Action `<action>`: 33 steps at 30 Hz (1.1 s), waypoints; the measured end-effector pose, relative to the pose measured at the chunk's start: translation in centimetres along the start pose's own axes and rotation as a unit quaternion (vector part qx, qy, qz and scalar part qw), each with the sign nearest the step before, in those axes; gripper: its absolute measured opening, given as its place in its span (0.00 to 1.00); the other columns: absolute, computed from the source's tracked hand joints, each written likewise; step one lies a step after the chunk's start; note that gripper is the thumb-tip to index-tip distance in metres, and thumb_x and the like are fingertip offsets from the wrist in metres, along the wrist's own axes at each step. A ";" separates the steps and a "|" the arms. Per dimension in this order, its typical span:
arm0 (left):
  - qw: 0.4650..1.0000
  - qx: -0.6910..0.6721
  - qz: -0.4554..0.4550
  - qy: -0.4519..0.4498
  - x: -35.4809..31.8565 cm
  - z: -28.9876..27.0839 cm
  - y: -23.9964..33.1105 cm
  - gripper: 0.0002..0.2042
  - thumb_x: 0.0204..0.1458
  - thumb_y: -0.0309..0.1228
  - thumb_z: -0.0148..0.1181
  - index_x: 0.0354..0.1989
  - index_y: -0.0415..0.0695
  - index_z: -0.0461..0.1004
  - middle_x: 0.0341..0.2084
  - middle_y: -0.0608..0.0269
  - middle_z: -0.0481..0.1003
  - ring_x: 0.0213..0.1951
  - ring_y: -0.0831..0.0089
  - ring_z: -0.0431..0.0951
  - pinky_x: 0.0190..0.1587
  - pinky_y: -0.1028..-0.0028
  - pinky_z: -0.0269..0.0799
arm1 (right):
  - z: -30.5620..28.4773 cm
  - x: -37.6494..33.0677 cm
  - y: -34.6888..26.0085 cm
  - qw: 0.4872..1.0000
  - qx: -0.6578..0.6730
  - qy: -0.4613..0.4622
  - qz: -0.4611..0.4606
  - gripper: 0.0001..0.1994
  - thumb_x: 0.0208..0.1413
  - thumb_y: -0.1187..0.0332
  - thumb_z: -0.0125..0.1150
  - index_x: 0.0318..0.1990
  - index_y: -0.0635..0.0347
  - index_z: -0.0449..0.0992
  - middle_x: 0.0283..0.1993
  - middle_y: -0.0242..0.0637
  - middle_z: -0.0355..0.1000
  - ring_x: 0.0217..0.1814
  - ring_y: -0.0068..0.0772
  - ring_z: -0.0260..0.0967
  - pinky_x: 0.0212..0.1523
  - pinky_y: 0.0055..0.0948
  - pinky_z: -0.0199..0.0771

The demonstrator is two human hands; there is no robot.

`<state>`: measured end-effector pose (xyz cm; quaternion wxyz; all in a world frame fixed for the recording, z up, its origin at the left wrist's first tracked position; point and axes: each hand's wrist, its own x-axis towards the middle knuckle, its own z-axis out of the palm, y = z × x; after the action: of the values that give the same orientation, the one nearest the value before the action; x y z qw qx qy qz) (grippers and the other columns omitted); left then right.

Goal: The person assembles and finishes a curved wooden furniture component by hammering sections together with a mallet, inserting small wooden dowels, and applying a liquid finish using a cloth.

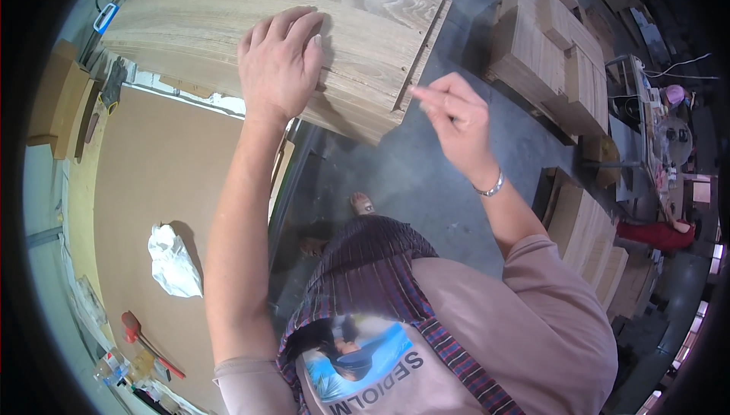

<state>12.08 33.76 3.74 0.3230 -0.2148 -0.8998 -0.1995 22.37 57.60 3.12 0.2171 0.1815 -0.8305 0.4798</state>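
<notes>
- Workshop with a grey concrete floor (426, 172); stacks of pale wooden panels (547, 50) stand to my right, and more stacked boards (585, 232) lie nearer me.
- To my left, a bench (152, 172) topped with a flat brown sheet.
- On the bench: a crumpled white rag (173, 261) and, closer to me, a red-handled tool (144, 343).
- A large light-oak wooden panel (357, 12) with visible grain juts from the far end of the bench out over the floor; small holes show along its right edge.
- My left hand (277, 65) lies palm down on the panel near its lower edge, fingers spread flat; it presses, it does not clasp.
- My right hand (456, 118) hangs over the floor just beside the panel's right corner, fingers pinched together. Whether that grip holds something small, I cannot tell.
- A silver bracelet (490, 187) sits on my right wrist.
</notes>
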 end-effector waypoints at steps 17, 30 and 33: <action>0.931 -0.302 -0.204 0.018 -16.3 -8.4 4.9 0.09 0.49 0.32 0.60 0.36 0.42 0.76 0.28 0.55 0.74 0.35 0.57 0.74 0.39 0.62 0.70 | 9.2 -4.6 -6.3 0.843 0.457 -0.142 0.246 0.07 0.56 0.79 0.57 0.42 0.68 0.75 0.40 0.35 0.69 0.41 0.23 0.63 0.47 0.21 0.62; 0.763 -0.127 -0.576 0.266 -43.2 -28.0 0.3 0.07 0.56 0.29 0.56 0.35 0.38 0.77 0.26 0.63 0.76 0.26 0.78 0.73 0.27 0.75 0.69 | 28.1 -11.2 -19.3 0.645 0.415 -0.485 0.420 0.11 0.59 0.73 0.55 0.48 0.66 0.74 0.35 0.31 0.71 0.34 0.20 0.67 0.36 0.20 0.69; 0.626 -0.051 -0.697 0.346 -55.7 -37.2 -3.0 0.10 0.57 0.34 0.56 0.37 0.40 0.76 0.17 0.70 0.68 0.23 0.82 0.67 0.25 0.75 0.65 | 31.7 -14.8 -20.4 0.641 0.380 -0.499 0.443 0.10 0.58 0.72 0.55 0.45 0.65 0.73 0.34 0.32 0.70 0.32 0.22 0.67 0.34 0.22 0.70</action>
<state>67.95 -1.59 -7.59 0.3636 0.5457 -0.5909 -0.4699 39.30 21.52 -4.25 -0.5564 0.0706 -0.5389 0.6285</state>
